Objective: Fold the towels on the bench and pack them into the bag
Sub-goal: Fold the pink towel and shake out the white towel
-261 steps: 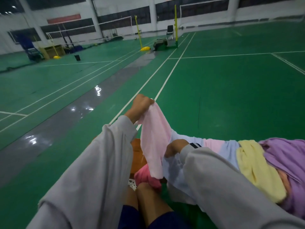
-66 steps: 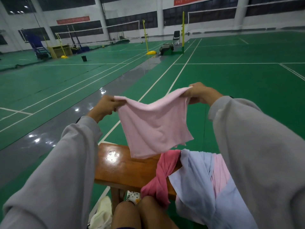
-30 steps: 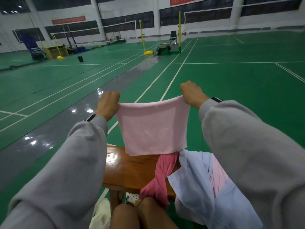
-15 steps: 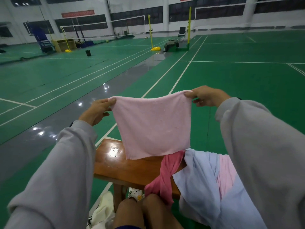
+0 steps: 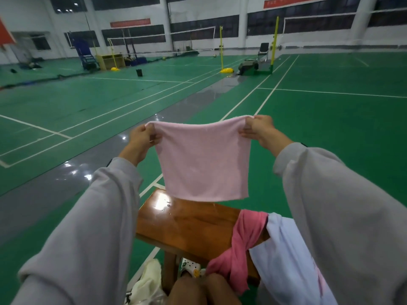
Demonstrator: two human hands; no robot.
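A light pink towel point(image 5: 203, 160) hangs flat in the air above the wooden bench point(image 5: 189, 225). My left hand point(image 5: 142, 137) pinches its top left corner and my right hand point(image 5: 258, 129) pinches its top right corner. The towel's lower edge hangs just above the bench top. On the bench's right part lie a twisted dark pink towel point(image 5: 243, 245) and a pale blue towel point(image 5: 284, 256), both drooping over the near edge. A cream bag point(image 5: 149, 282) sits on the floor under the bench's left end.
My knees point(image 5: 204, 290) are at the bench's near edge, with a white clog point(image 5: 189, 265) beside the bench leg. Green court floor with white lines spreads all around. Yellow net posts point(image 5: 222, 49) and a chair point(image 5: 263, 50) stand far back.
Both hands have lifted the pink towel a little higher and stretched it wider, so its lower edge now hangs off the bench top. The towels on the bench lie as before.
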